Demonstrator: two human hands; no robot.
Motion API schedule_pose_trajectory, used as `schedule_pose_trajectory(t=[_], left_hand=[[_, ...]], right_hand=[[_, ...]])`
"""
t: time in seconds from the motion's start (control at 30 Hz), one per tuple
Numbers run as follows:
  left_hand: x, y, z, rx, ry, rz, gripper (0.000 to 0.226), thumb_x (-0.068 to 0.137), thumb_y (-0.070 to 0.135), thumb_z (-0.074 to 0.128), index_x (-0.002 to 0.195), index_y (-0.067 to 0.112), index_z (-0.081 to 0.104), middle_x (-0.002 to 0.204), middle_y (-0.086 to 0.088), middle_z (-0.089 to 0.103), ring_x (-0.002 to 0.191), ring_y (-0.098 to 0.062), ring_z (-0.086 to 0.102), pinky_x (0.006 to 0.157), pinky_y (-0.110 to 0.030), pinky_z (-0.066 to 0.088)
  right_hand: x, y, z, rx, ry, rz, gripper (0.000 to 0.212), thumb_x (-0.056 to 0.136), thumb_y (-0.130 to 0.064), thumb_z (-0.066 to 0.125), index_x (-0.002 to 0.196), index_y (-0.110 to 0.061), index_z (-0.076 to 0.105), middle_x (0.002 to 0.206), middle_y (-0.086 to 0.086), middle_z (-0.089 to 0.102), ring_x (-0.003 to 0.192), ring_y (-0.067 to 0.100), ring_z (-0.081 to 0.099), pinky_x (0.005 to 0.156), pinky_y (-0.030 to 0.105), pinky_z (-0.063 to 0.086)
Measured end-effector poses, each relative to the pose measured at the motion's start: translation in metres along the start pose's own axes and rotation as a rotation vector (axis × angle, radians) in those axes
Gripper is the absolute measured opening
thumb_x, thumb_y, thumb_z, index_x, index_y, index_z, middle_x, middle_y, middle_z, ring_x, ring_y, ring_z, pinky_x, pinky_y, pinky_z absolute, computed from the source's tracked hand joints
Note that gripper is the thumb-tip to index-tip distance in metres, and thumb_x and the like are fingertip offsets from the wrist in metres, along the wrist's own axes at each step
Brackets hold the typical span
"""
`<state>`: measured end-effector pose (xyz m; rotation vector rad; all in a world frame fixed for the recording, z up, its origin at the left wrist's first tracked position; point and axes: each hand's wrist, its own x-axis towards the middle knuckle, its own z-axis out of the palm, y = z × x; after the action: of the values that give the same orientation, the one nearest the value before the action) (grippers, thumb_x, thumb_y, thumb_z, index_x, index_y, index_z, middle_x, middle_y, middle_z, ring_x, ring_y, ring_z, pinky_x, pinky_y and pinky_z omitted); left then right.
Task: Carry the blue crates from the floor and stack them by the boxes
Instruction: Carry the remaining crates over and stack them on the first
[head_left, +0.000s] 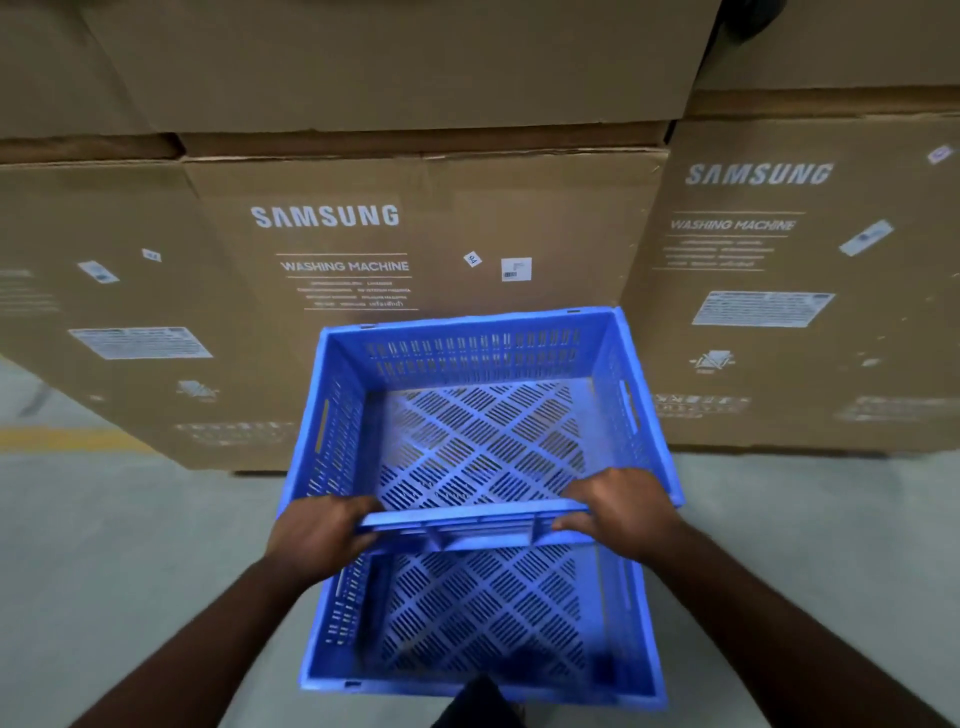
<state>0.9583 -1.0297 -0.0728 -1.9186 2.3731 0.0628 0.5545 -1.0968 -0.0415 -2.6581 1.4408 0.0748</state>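
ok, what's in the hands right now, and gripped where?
Both hands hold the upper blue crate by its near rim: left hand at the near-left corner, right hand at the near-right. A second blue crate sits below.

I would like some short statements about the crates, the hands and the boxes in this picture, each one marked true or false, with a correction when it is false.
1. Both hands grip the near rim of the upper blue crate. True: the left hand and the right hand curl their fingers over that rim.
2. The upper crate is full of goods. False: it is empty, its slotted bottom shows.
3. A second blue crate lies below the held one. True.
4. The cardboard boxes read "television". False: they read "Samsung washing machine".
5. The lower crate stands on a wooden table. False: it is down at the grey floor.
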Motion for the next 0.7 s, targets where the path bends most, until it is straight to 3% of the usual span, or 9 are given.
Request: schedule_pose_trajectory(t=[0.13, 0.2, 0.27, 0.37, 0.43, 0.53, 0.63, 0.7], left_hand=[[-0.012, -0.005, -0.004, 0.006, -0.058, -0.016, 0.039, 0.081, 0.063, 0.052, 0.114, 0.042, 0.051, 0.1, 0.006, 0.073, 0.093, -0.022, 0.07, 0.071, -0.034, 0.053], [-0.019, 0.002, -0.002, 0.032, -0.094, 0.057, 0.037, 0.085, 0.061, 0.049, 0.114, 0.037, 0.051, 0.101, 0.003, 0.072, 0.094, -0.026, 0.069, 0.07, -0.035, 0.052], [-0.022, 0.009, -0.005, 0.08, -0.056, 0.102, 0.036, 0.083, 0.061, 0.053, 0.106, 0.034, 0.053, 0.091, 0.004, 0.072, 0.083, -0.026, 0.071, 0.062, -0.034, 0.052], [-0.027, 0.011, -0.008, 0.11, -0.013, 0.067, 0.035, 0.069, 0.053, 0.072, 0.089, 0.03, 0.054, 0.071, 0.007, 0.069, 0.062, -0.023, 0.07, 0.046, -0.028, 0.046], [-0.033, 0.007, -0.007, 0.136, -0.004, 0.027, 0.036, 0.062, 0.046, 0.077, 0.085, 0.029, 0.055, 0.066, 0.004, 0.068, 0.056, -0.024, 0.068, 0.042, -0.026, 0.044], [-0.045, -0.004, -0.008, 0.095, 0.027, 0.028, 0.041, 0.05, 0.034, 0.082, 0.081, 0.027, 0.056, 0.052, 0.0, 0.061, 0.04, -0.024, 0.061, 0.034, -0.022, 0.034], [-0.064, -0.015, 0.003, 0.032, 0.046, 0.023, 0.043, 0.053, 0.031, 0.077, 0.086, 0.028, 0.051, 0.05, 0.0, 0.06, 0.037, -0.024, 0.058, 0.034, -0.021, 0.03], [-0.075, -0.015, 0.015, 0.011, 0.083, 0.017, 0.034, 0.059, 0.034, 0.065, 0.09, 0.03, 0.052, 0.054, 0.0, 0.063, 0.041, -0.025, 0.06, 0.036, -0.024, 0.039]], right_hand=[[-0.02, -0.016, 0.016, -0.02, 0.162, 0.053, 0.04, 0.074, -0.072, 0.06, 0.082, -0.034, 0.068, 0.068, -0.005, 0.07, 0.065, 0.02, 0.07, 0.053, 0.03, 0.048], [-0.034, -0.021, 0.033, -0.022, 0.147, 0.107, 0.04, 0.073, -0.072, 0.054, 0.079, -0.035, 0.066, 0.064, -0.007, 0.067, 0.062, 0.017, 0.069, 0.053, 0.03, 0.049], [-0.039, -0.017, 0.04, -0.032, 0.177, 0.096, 0.037, 0.074, -0.069, 0.054, 0.079, -0.034, 0.066, 0.066, -0.008, 0.067, 0.065, 0.015, 0.069, 0.057, 0.031, 0.05], [-0.036, -0.022, 0.031, -0.009, 0.086, 0.111, 0.035, 0.081, -0.063, 0.057, 0.092, -0.032, 0.067, 0.079, -0.004, 0.071, 0.079, 0.02, 0.07, 0.069, 0.035, 0.051], [-0.032, -0.032, 0.029, -0.01, -0.118, 0.103, 0.028, 0.088, -0.044, 0.058, 0.113, -0.032, 0.06, 0.097, 0.002, 0.072, 0.095, 0.028, 0.068, 0.077, 0.038, 0.051], [-0.041, -0.048, 0.043, 0.097, -0.427, 0.052, 0.06, 0.087, -0.018, 0.052, 0.139, -0.046, 0.037, 0.115, 0.008, 0.067, 0.105, 0.034, 0.064, 0.083, 0.04, 0.051], [-0.068, -0.074, 0.08, 0.235, -0.464, 0.106, 0.073, 0.09, -0.016, 0.046, 0.15, -0.053, 0.027, 0.146, -0.006, 0.054, 0.126, 0.024, 0.057, 0.097, 0.032, 0.046], [-0.086, -0.087, 0.1, 0.248, -0.363, 0.142, 0.069, 0.089, -0.018, 0.047, 0.148, -0.051, 0.034, 0.147, -0.014, 0.052, 0.125, 0.019, 0.058, 0.097, 0.028, 0.047]])
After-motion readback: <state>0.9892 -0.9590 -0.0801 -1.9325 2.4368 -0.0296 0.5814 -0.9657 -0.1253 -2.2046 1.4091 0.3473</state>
